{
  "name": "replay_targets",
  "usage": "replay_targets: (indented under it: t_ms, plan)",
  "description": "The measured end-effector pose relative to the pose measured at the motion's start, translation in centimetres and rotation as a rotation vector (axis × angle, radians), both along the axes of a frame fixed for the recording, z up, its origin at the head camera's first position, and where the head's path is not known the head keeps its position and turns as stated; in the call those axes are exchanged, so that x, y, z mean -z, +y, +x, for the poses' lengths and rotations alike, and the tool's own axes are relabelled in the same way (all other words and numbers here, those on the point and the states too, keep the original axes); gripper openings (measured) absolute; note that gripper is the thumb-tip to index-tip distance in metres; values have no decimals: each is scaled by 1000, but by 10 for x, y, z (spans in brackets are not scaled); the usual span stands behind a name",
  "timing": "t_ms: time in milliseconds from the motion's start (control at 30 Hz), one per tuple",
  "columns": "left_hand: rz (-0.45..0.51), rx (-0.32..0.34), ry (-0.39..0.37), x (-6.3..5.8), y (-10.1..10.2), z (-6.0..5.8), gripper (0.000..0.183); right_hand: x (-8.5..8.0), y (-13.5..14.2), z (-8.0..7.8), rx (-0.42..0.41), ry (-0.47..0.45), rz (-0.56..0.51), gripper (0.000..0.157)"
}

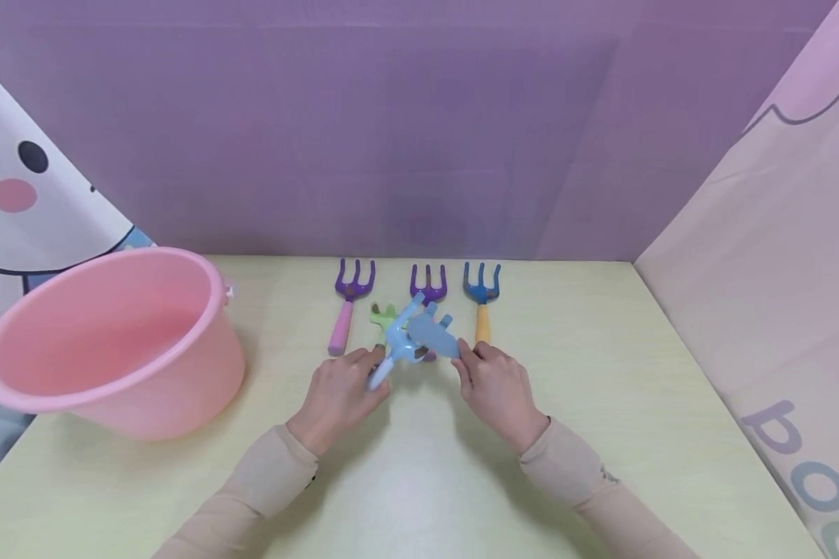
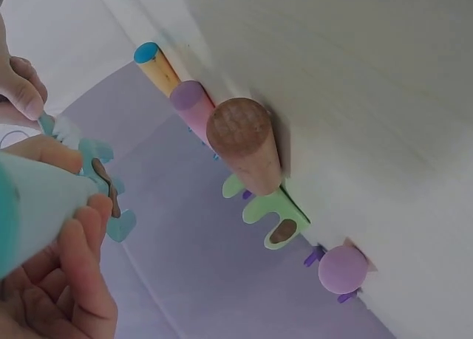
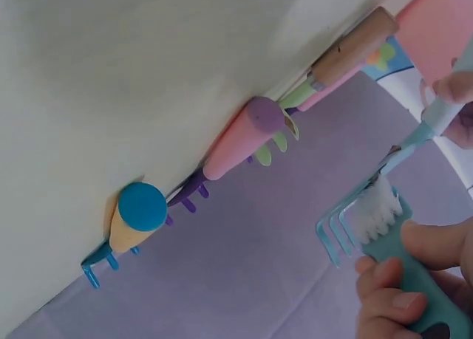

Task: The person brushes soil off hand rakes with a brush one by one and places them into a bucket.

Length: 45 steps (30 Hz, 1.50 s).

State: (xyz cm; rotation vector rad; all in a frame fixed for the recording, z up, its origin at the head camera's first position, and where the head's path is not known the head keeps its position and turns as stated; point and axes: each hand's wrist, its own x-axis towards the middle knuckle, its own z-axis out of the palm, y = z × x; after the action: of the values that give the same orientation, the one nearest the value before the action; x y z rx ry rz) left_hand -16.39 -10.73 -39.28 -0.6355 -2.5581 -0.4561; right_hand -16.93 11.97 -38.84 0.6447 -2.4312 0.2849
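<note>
My left hand (image 1: 342, 392) grips the pale handle of a light blue toy hand rake (image 1: 397, 339), raised over the table with its tines pointing away. A brown patch shows on the rake's head in the left wrist view. My right hand (image 1: 496, 388) holds a blue-green brush (image 3: 427, 283) between thumb and fingers. Its white bristles (image 3: 375, 210) lie against the rake's head, close to the tines. Just beyond the hands, a green rake (image 2: 273, 213) with a brown handle (image 2: 244, 147) lies on the table, partly covered by the left hand and the blue rake.
Behind, a purple rake with a pink handle (image 1: 341, 330), another purple rake (image 1: 429, 292) and a blue rake with a yellow handle (image 1: 483, 318) lie in a row. A large pink bucket (image 1: 175, 396) stands at the left. Purple cloth (image 1: 419, 140) walls the table's back edge.
</note>
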Motion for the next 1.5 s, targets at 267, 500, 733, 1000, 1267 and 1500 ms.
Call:
replay_targets:
  t_ms: [267, 500, 733, 1000, 1267, 1500]
  plan:
    - [23, -8, -41, -1, -1, 0, 23, 2, -3, 0, -78, 176, 53, 27]
    - [26, -11, -55, 0, -1, -2, 26, -3, 2, -2, -10, 130, -4, 28]
    - [-3, -29, -64, -2, -2, -2, 32, -7, 11, -4, 30, 38, -54, 28]
    - [14, -21, -52, -3, -1, -3, 28, -2, 10, -5, 27, 41, -61, 28]
    - [12, 6, -6, -2, 1, -3, 19, 2, 1, -6, 50, 104, -12, 27]
    - [10, 3, -24, -2, 3, -2, 17, 4, 4, -9, 53, 236, 22, 25]
